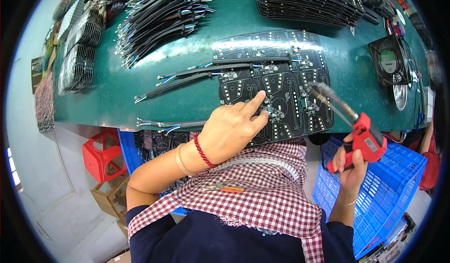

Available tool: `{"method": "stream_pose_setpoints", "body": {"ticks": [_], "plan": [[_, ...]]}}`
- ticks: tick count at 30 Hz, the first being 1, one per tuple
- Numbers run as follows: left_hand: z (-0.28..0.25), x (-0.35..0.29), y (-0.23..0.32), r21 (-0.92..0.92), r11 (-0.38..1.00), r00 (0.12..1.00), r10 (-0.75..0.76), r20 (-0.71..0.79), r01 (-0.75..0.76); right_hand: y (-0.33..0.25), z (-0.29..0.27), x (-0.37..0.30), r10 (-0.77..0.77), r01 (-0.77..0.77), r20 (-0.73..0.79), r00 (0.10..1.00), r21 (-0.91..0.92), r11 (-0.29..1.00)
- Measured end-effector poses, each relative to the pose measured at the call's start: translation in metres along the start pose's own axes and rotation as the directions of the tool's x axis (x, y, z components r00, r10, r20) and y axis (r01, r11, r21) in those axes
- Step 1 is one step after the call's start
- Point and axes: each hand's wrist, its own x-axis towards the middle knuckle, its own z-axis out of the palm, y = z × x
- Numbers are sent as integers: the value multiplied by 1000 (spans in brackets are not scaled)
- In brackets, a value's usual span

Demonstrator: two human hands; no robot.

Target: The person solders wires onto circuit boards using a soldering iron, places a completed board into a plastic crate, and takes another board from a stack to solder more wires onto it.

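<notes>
My right hand (352, 163) grips the handle of a red soldering gun (368, 139). Its metal nozzle and thin feed tube reach left, with the tip over the right part of a panel of black circuit boards (286, 94). Bent over the lower middle of that panel is my left hand (234, 125), thumb and index finger near the board's small components. A black-sleeved wire cable (180, 124) runs under this hand, and coloured wire ends show by the fingertips; the grip itself is partly hidden. More sleeved cables (187, 81) lie across the panel's left and upper boards.
A heap of sleeved cables (159, 22) lies at the back left of the green table (103, 108). Stacked black boards (304, 3) stand at the back right. A black fan (389, 60) is on the right. Below are a blue crate (379, 188) and a red stool (104, 155).
</notes>
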Motion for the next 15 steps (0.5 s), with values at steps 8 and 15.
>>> {"method": "stream_pose_setpoints", "body": {"ticks": [8, 15], "plan": [[-6, -1, 17, 43, 998, 993, -55, 106, 51, 6, 19, 19, -135, 141, -88, 987, 66, 988], [-24, -10, 13, 33, 986, 969, -167, 180, 164, 11, 34, 18, -149, 170, -136, 980, 165, 971]]}}
